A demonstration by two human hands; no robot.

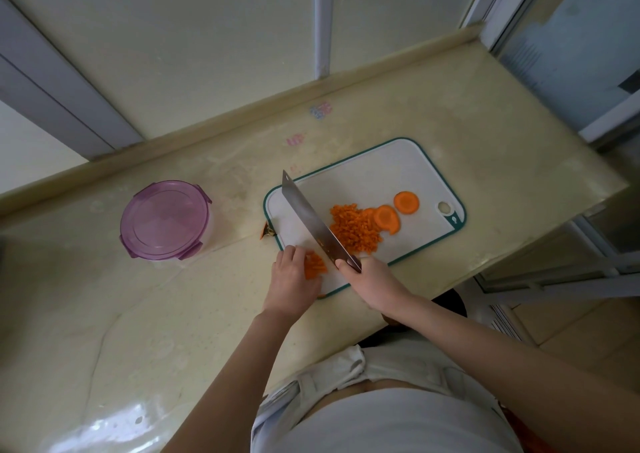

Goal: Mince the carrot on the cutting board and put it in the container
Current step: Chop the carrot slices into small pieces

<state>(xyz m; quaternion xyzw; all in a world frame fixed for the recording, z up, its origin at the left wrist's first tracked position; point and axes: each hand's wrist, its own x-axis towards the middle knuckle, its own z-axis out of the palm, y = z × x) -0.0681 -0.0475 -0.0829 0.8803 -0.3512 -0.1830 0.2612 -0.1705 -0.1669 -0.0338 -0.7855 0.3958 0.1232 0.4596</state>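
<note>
A white cutting board [388, 172] with a green rim lies on the counter. A heap of minced carrot [355, 227] sits in its middle, with a few round carrot slices [406, 202] to its right. My right hand [372, 278] grips the handle of a cleaver [310, 217], whose blade slants across the board's left part. My left hand [292, 281] rests with curled fingers on a small bunch of carrot strips [315, 265] at the board's near left corner. The round container [166, 220] with a purple lid stands closed to the left.
A carrot end [266, 231] lies on the counter beside the board's left edge. The beige counter [121, 314] ends close behind the board on the right. A wall ledge [221, 120] runs along the back.
</note>
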